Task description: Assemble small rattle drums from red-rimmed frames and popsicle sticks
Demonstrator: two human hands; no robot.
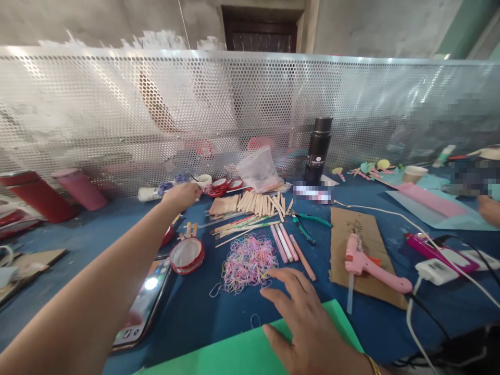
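Observation:
My left hand (183, 196) is stretched far across the blue table toward a small white cup (203, 181) and a white tube (149, 194); its fingers are curled, and whether they hold anything is hidden. My right hand (302, 317) rests open, fingers spread, on a green sheet (242, 354), its fingertips by a heap of coloured rubber bands (247, 261). Ice-cream sticks (250, 203) lie beyond the heap, with three pastel sticks (287, 245) to the right.
A pink glue gun (369, 265) lies on cardboard at the right, its cable running to a power strip (441, 270). Green-handled pliers (308, 221), a black bottle (318, 151), red-rimmed lids (186, 255), a phone (144, 307) and a perforated metal screen (250, 104) surround the work. Another person's hand (490, 208) shows far right.

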